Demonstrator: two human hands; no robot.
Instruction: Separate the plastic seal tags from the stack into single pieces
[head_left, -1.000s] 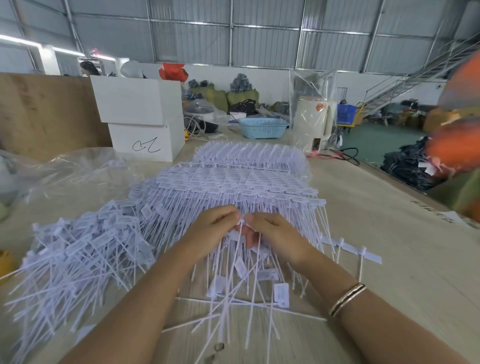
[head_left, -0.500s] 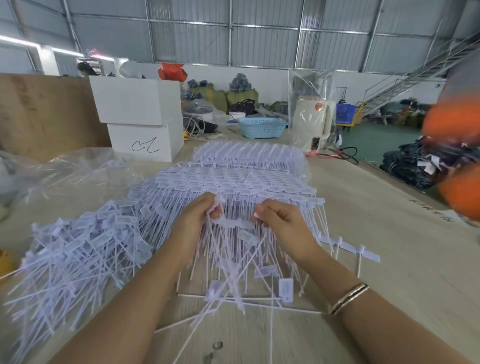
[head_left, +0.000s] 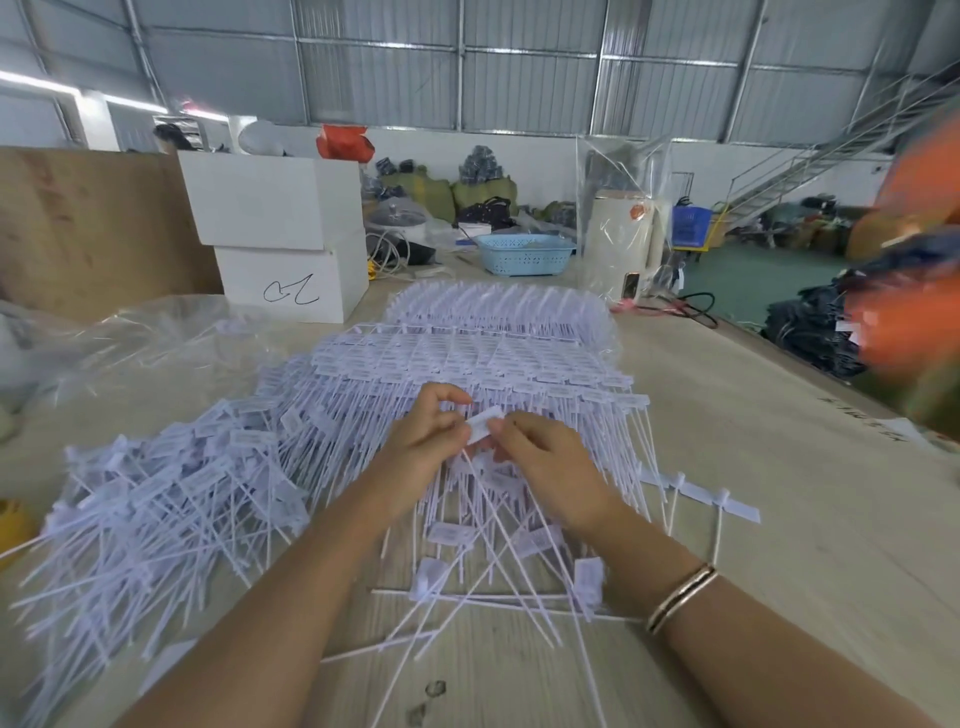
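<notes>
A: Status of the seal tag?

B: Pinched by fingers of left hand and right hand, above the stack on the table.

A: Step?

B: Detaching, apparently. Next: pull apart; lay with the loose tags.

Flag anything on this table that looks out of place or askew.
Loose seal tags lie crisscrossed at all angles near the table's front edge, unlike the orderly stack behind them. A short joined strip sits apart to the right. Nothing looks damaged.
</notes>
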